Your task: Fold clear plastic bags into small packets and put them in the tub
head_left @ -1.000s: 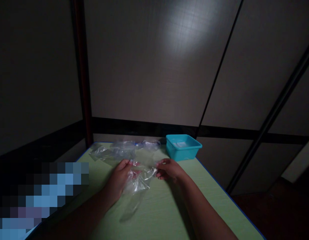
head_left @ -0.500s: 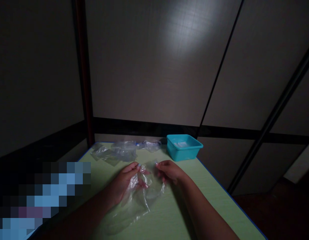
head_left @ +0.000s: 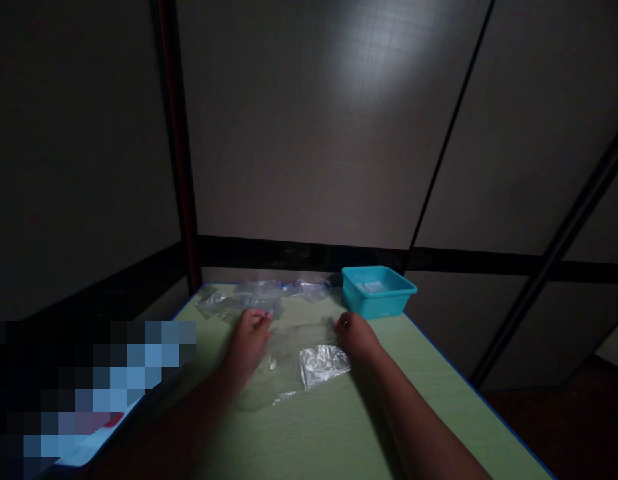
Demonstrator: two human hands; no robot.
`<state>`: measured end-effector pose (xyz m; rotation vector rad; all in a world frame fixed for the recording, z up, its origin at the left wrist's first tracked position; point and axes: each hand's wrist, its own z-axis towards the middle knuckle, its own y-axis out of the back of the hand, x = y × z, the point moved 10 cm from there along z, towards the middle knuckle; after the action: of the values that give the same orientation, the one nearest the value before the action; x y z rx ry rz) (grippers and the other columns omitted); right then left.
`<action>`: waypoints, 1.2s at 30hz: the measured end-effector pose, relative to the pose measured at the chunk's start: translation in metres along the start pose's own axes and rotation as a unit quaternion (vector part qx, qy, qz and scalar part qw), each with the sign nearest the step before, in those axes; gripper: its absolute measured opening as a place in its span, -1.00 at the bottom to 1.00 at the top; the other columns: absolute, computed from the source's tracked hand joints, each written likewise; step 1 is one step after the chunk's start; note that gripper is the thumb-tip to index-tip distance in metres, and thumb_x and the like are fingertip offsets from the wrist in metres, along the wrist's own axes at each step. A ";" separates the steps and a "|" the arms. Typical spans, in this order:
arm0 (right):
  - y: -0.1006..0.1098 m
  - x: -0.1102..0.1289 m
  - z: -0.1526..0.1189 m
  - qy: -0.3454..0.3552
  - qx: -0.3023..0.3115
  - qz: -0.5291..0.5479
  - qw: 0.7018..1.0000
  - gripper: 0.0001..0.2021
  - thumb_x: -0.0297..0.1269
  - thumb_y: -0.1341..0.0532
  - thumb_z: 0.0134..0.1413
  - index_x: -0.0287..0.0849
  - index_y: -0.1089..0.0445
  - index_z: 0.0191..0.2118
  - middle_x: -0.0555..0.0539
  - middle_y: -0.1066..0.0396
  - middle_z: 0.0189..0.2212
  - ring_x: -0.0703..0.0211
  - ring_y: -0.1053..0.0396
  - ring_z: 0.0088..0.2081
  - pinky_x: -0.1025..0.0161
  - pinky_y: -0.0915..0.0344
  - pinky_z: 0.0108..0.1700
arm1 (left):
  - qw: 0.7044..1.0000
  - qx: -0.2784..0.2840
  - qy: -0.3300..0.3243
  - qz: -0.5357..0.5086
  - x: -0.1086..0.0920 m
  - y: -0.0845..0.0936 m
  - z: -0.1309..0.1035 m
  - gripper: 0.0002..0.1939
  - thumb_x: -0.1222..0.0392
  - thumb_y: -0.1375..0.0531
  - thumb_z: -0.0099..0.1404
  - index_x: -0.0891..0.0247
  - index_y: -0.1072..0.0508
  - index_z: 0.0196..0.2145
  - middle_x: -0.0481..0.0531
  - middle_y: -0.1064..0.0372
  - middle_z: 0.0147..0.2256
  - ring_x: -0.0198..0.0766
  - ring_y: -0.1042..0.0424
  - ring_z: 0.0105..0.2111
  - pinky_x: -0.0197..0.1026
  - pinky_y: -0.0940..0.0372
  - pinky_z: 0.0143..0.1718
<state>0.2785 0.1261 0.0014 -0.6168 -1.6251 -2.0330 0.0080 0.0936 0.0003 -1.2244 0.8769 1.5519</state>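
Note:
A clear plastic bag (head_left: 325,365) is stretched between my hands, low over the pale green table (head_left: 309,433). My left hand (head_left: 251,343) pinches its upper left corner, thumb and fingers pressed together. At the upper right corner my right hand (head_left: 357,335) is closed on the bag's edge, its fingertips partly hidden behind the knuckles. The bag looks flat, with a bright crinkled patch at its right side. Whether anything lies inside it I cannot tell.
Several clear plastic bags (head_left: 259,297) lie along the table's far left edge. A turquoise basin (head_left: 379,301) with something whitish inside stands at the far right corner. Dark cabinet panels (head_left: 309,147) rise behind the table. A blurred-out area covers the lower left.
My hands have moved apart, pulling the bag from a crumpled shape into a wider, flatter sheet. The whole view has shifted slightly.

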 end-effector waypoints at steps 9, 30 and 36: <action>0.004 -0.003 -0.003 -0.021 -0.016 -0.127 0.992 -0.79 -0.23 -0.08 0.07 -0.22 -0.38 -0.40 -0.18 -0.44 -0.41 0.17 -0.34 -0.41 0.30 0.01 -0.46 | 0.878 0.285 -0.299 0.243 -0.069 -0.060 -0.069 -0.77 0.19 -0.10 0.18 0.16 -0.41 -0.18 0.10 -0.29 -0.06 -0.11 -0.23 -0.02 -0.10 -0.10 0.03; -0.001 0.000 -0.009 -0.043 0.024 -0.217 0.975 -0.74 -0.21 0.01 0.09 -0.18 -0.38 -0.26 -0.20 -0.43 -0.23 0.08 -0.38 -0.22 0.29 -0.17 -0.35 | 0.776 0.393 -0.276 0.409 -0.024 -0.080 -0.093 -0.40 -0.10 0.02 0.26 0.11 0.03 0.20 0.04 0.11 0.22 -0.15 0.11 0.20 -0.02 0.10 0.18; 0.000 -0.001 -0.010 -0.048 0.025 -0.228 0.972 -0.73 -0.20 0.02 0.09 -0.17 -0.37 -0.25 -0.20 -0.43 -0.24 0.06 -0.38 -0.22 0.27 -0.19 -0.36 | 0.765 0.334 -0.251 0.489 -0.010 -0.074 -0.075 -0.38 -0.13 0.06 0.26 0.16 0.03 0.20 0.12 0.14 0.22 -0.07 0.21 0.21 0.04 0.13 0.17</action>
<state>0.2793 0.1164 -0.0011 -0.3476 -2.0156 -2.2946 0.1012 0.0441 -0.0075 0.2882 1.6181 1.9061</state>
